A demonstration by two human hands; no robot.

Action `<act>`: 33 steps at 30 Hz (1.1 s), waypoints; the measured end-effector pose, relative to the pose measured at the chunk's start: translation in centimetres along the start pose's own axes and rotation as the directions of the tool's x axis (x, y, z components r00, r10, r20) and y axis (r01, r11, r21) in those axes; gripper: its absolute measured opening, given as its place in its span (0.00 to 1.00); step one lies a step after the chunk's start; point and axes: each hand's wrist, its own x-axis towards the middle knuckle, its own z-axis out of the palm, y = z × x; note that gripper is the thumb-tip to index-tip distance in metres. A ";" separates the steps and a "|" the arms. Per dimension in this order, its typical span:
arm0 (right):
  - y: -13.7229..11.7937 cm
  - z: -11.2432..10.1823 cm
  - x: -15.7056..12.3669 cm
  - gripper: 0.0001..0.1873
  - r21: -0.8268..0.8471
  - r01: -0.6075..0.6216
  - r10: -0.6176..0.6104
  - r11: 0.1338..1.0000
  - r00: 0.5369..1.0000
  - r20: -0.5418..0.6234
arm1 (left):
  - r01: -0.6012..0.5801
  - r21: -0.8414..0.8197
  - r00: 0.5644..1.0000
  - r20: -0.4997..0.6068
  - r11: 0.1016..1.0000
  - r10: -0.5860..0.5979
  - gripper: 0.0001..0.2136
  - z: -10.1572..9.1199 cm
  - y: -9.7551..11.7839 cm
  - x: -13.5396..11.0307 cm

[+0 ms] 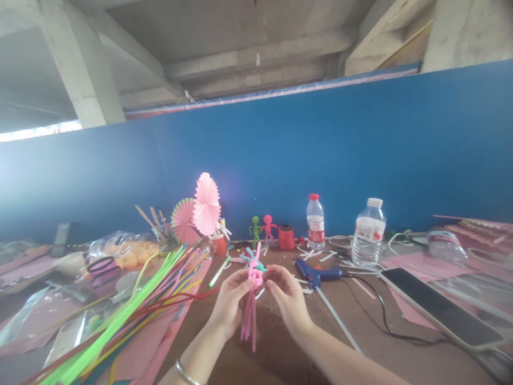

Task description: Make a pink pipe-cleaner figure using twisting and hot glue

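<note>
Between my hands is a bundle of pink pipe cleaners [255,278], coiled and knotted at the middle. One end sticks up and several straight ends hang down. My left hand [231,299] pinches the coiled part between thumb and fingers. On the other side, my right hand [289,299] is held close, its thumb and forefinger curved and apart, with nothing visible between them. Behind the bundle lies a light-blue twisted piece [260,266], partly hidden. Farther back stand a small green figure [255,231] and a small pink figure [268,229].
Loose coloured pipe cleaners [132,305] spread over the left. A blue glue gun [316,274] with a cord lies at right, near a phone [441,305]. Two water bottles [316,224] and a red container [286,237] stand against the blue wall [280,155]. Pink paper fans [206,203] stand at left.
</note>
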 end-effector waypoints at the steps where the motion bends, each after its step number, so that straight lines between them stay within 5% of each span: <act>1: -0.1 0.0 0.1 0.09 -0.009 0.006 -0.005 1.000 1.000 0.013 | 0.010 -0.005 1.000 0.015 1.000 -0.010 0.09 0.1 0.0 -0.1; 20: -1.8 -0.6 0.0 0.15 -0.308 0.337 -0.264 0.890 0.930 0.254 | -0.040 0.053 0.999 0.025 0.998 0.039 0.09 0.4 -0.1 -0.2; 33: -1.5 -0.4 -0.2 0.16 -0.258 0.299 -0.245 0.919 0.944 0.223 | -0.100 0.175 0.995 0.036 0.980 0.095 0.08 0.2 -0.4 -0.3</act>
